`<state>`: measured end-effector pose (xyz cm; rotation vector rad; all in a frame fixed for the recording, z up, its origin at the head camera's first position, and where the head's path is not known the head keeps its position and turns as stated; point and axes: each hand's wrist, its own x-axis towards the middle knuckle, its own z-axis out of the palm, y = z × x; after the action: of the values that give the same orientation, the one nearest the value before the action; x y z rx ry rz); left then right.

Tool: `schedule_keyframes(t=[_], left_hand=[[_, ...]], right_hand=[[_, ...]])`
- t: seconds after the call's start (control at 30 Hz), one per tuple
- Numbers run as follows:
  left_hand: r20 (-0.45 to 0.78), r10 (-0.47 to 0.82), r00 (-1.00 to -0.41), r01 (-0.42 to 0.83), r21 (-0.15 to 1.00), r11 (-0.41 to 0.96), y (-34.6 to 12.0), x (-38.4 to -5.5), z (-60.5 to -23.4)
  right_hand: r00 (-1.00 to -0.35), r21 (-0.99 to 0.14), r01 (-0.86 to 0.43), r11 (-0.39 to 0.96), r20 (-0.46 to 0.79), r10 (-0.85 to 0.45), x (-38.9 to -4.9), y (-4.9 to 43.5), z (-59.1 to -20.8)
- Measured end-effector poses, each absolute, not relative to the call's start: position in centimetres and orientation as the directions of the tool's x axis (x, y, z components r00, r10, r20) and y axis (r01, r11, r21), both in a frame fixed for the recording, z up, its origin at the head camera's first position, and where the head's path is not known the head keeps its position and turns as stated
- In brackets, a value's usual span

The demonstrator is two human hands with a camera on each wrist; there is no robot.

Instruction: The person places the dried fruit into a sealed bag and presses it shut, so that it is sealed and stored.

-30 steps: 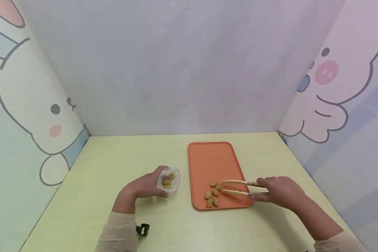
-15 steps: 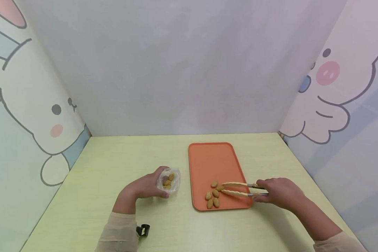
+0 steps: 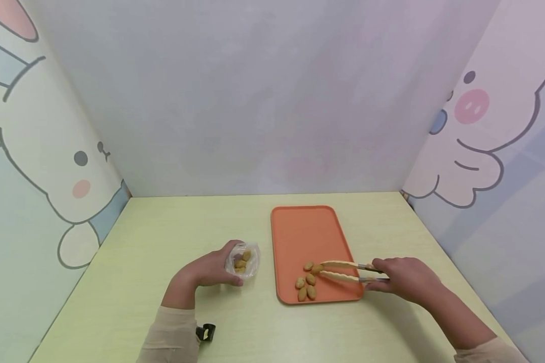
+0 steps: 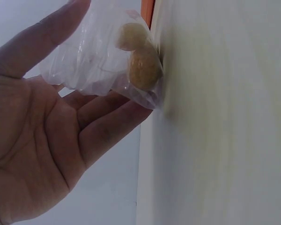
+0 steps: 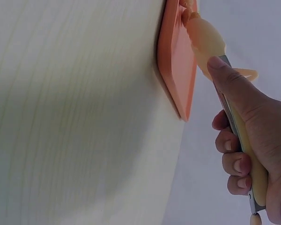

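On your pale yellow table (image 3: 186, 219), the orange tray (image 3: 305, 233) runs lengthwise away from you. Your right hand (image 3: 406, 276) grips the tongs (image 3: 340, 263), lying crosswise over its near half, arms apart, tips pointing left. Left of the tray, your left hand (image 3: 212, 267) clasps the clear plastic bag (image 3: 255, 263), mouth up. Six brown nuts (image 3: 311, 279) cluster near-left on the tray, one at the tips; I cannot tell whether it's pinched.

Head view: even, soft, fairly bright. Diffuse shadow under right forearm (image 3: 456, 312), running toward near edge of table (image 3: 186, 217). Left wrist view: dimmer, table grain blurred, small glints on plastic bag (image 4: 91, 56). Right wrist view: broad, soft-edged shadow across table.
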<state>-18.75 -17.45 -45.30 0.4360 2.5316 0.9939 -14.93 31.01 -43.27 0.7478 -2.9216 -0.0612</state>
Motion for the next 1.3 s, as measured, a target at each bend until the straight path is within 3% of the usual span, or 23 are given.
schedule_keyframes(t=[0.43,0.67,1.0,1.3], left_hand=[[-0.243,0.403,-0.882,0.132,0.694,0.707,-17.4,-18.6,-45.2],[-0.246,0.398,-0.884,0.125,0.695,0.708,-17.4,-18.6,-45.1],[-0.249,0.401,-0.882,0.126,0.694,0.709,-17.4,-18.6,-45.0],[-0.247,0.404,-0.881,0.129,0.695,0.707,-17.4,-18.6,-45.1]], right_hand=[[-0.852,0.057,-0.49,0.87,0.182,-0.491,-15.0,30.9,-43.9],[-0.857,-0.015,-0.483,0.875,0.212,-0.47,-15.0,30.5,-44.2],[-0.899,-0.095,-0.426,0.9,0.156,-0.41,-14.9,29.6,-44.4],[-0.896,-0.103,-0.428,0.898,0.177,-0.407,-15.0,28.0,-44.1]])
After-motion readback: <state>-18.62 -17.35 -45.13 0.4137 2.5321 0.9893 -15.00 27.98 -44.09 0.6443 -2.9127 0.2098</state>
